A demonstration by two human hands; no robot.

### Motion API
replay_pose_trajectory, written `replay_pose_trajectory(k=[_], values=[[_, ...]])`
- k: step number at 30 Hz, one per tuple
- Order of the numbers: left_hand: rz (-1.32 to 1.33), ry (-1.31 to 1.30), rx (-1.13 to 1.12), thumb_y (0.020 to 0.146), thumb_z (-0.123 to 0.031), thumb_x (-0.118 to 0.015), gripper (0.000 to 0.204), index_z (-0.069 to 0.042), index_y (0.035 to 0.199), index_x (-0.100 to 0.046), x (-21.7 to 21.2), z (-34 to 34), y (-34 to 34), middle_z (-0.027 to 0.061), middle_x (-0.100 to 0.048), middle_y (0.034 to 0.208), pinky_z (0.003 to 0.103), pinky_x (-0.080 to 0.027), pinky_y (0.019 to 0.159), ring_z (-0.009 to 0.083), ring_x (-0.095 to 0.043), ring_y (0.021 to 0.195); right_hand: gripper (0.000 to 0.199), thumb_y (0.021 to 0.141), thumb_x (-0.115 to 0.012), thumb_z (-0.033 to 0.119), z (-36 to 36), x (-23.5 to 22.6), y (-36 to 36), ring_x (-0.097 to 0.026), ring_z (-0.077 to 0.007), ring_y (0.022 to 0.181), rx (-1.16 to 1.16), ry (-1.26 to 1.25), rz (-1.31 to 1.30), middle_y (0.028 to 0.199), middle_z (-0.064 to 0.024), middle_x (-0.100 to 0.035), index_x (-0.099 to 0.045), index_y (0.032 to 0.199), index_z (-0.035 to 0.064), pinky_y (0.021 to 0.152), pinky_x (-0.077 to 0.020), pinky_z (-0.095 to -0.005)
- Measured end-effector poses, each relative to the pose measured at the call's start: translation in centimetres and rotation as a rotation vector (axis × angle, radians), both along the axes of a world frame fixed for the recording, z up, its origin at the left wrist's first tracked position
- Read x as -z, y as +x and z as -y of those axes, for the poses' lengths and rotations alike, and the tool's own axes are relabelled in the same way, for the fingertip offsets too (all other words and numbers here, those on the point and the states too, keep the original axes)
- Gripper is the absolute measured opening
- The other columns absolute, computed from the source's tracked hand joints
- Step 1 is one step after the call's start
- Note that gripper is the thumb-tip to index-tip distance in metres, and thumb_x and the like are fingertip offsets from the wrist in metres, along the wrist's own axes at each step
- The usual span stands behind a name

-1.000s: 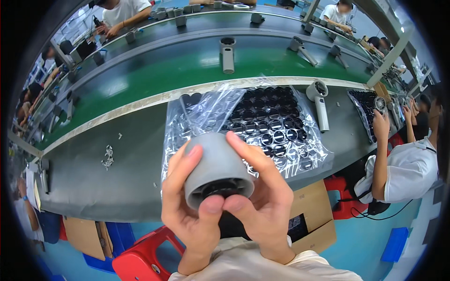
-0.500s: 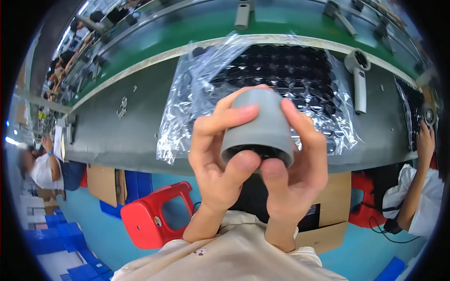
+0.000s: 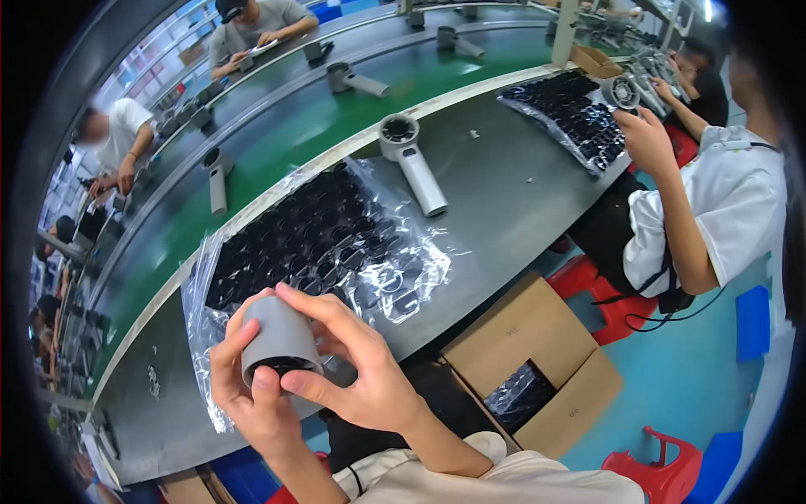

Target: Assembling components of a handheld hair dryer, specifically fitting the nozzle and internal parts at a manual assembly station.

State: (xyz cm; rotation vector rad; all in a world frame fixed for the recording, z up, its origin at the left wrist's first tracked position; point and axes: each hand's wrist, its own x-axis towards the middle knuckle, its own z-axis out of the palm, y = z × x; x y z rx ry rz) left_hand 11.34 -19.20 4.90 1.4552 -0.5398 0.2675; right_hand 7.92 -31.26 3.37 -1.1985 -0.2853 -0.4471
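Both hands hold a grey cylindrical housing above the near edge of the bench. My left hand wraps its left side, and my right hand grips it from the right. Both thumbs press at the lower rim, where a black part shows inside the opening. Beyond the hands lies a clear plastic bag with rows of round black parts in it. To the right of the bag rests a grey housing with a round head and a handle.
A green conveyor behind the bench carries more handled housings. At right, a co-worker's hand holds a similar housing over another bag of black parts. An open cardboard box and red stools stand below.
My view has swung to the right, bringing the co-worker and cardboard box further in. The hands and grey housing now appear lower left, with the housing still gripped in both.
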Motion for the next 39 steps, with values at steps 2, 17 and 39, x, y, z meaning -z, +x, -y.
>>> replay_pose_trajectory(k=[2, 17, 39], values=[[0.078, 0.037, 0.052, 0.08, -0.041, -0.068, 0.05, -0.004, 0.112, -0.058, 0.0, 0.0, 0.4, 0.0315, -0.05, 0.123, 0.046, -0.042, 0.095, 0.0388, -0.05, 0.116, 0.062, 0.081, -0.07, 0.015, 0.4, -0.1, -0.2, -0.052, -0.0205, 0.108, 0.112, -0.126, 0.088, 0.117, -0.0089, -0.048, -0.041, 0.135, 0.0031, 0.086, -0.0464, -0.0301], [-0.163, -0.273, 0.222, 0.081, -0.026, -0.069, 0.083, 0.002, 0.141, -0.018, 1.1, 2.3, -4.2, 0.0248, -0.038, 0.137, 0.039, -0.031, 0.104, 0.0303, -0.039, 0.127, 0.071, 0.078, -0.074, 0.022, -1.5, -0.9, -1.5, -0.052, -0.0192, 0.099, 0.349, 0.409, 0.169, 0.111, -0.014, -0.05, -0.031, 0.13, 0.0007, 0.086, -0.0432, -0.0311], [-0.026, -0.413, -0.057, 0.085, -0.033, -0.062, 0.057, 0.004, 0.122, -0.04, 2.7, 2.7, -0.9, 0.0305, -0.047, 0.124, 0.036, -0.043, 0.092, 0.031, -0.053, 0.11, 0.05, 0.078, -0.073, 0.007, -3.4, 2.0, 0.8, -0.052, -0.0205, 0.105, 0.137, 0.262, 0.156, 0.114, -0.0155, -0.052, -0.046, 0.119, -0.0037, 0.09, -0.0422, -0.0316]])
